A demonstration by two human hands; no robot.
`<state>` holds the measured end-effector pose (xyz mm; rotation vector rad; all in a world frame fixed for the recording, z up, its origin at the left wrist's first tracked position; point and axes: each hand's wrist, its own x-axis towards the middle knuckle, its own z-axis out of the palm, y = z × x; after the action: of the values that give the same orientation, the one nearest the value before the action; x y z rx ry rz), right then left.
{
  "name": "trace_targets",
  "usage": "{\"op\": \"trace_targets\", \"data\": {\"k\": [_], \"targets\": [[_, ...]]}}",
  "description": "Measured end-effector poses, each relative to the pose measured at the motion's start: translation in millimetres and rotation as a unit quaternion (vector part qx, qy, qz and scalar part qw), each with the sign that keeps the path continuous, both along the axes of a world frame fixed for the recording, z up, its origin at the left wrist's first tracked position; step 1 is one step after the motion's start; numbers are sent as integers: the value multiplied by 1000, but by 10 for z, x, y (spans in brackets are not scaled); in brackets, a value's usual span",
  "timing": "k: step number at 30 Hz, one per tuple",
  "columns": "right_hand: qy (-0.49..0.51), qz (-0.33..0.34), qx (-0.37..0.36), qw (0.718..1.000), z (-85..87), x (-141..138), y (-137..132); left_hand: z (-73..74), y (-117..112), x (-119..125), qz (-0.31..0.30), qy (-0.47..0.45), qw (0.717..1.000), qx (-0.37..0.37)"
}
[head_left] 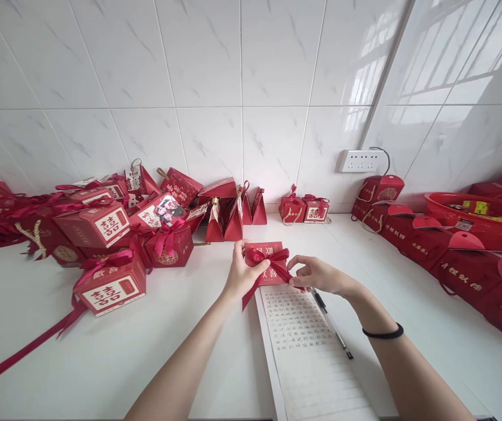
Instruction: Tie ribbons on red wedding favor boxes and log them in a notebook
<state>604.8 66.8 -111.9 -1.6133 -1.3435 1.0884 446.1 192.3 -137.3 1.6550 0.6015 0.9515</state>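
Note:
A small red gift box (pixel 270 247) with pale characters sits at the far end of the notebook, tied with a dark red ribbon (pixel 280 256) in a bow. My left hand (pixel 241 273) grips the box's left side, its thumb pressed on the bow's knot. One ribbon tail hangs below that thumb. At the bow's lower right, my right hand (pixel 314 273) is closed with fingertips pinching the other ribbon end. Beneath lies a lined notebook (pixel 307 374) with handwriting, and a black-capped clear pen (pixel 332 321) rests along its right edge.
Tied red boxes (pixel 110 286) are piled on the left, one trailing a long ribbon (pixel 27 354). Triangular boxes (pixel 233 225) and two small boxes (pixel 304 209) stand by the tiled wall. Right: a row of red boxes (pixel 456 269), a red basket (pixel 443 211) and a power strip (pixel 362 161).

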Motion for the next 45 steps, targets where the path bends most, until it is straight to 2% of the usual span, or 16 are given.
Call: {"op": "trace_targets", "data": {"k": [3, 5, 7, 10, 13, 19, 23, 27, 33, 38, 42, 45], "targets": [[-2, 21, -13, 1000, -10, 49, -11, 3, 3, 1, -1, 2, 1000, 3], [-10, 9, 7, 1000, -18, 57, -9, 6, 0, 2, -1, 8, 1000, 6], [-37, -59, 63, 996, -28, 15, 14, 6, -9, 5, 1, 15, 1000, 14], [-44, -171, 144, 974, -55, -115, 91, -5, -26, 12, 8, 23, 999, 45], [-9, -210, 169, 963, -97, -213, 173, -23, -29, 17, 19, 17, 995, 95], [-46, -220, 189, 956, -125, -263, 204, -34, -21, 12, 26, 16, 980, 196], [-54, -248, 201, 946, -151, -334, 204, -30, -55, 14, 48, -4, 983, 176], [-33, -217, 236, 947, -213, -344, 214, -43, -88, 29, 108, -33, 981, 160], [-4, -201, 264, 943, -256, -318, 224, -64, -117, 51, 169, -20, 976, 137], [48, -199, 268, 941, -282, -350, 258, -105, -130, 79, 189, -17, 974, 122], [118, -221, 253, 934, -309, -369, 283, -128, -139, 89, 191, -32, 975, 110], [57, -237, 238, 940, -308, -348, 254, -110, -134, 66, 167, -23, 979, 118]]}}
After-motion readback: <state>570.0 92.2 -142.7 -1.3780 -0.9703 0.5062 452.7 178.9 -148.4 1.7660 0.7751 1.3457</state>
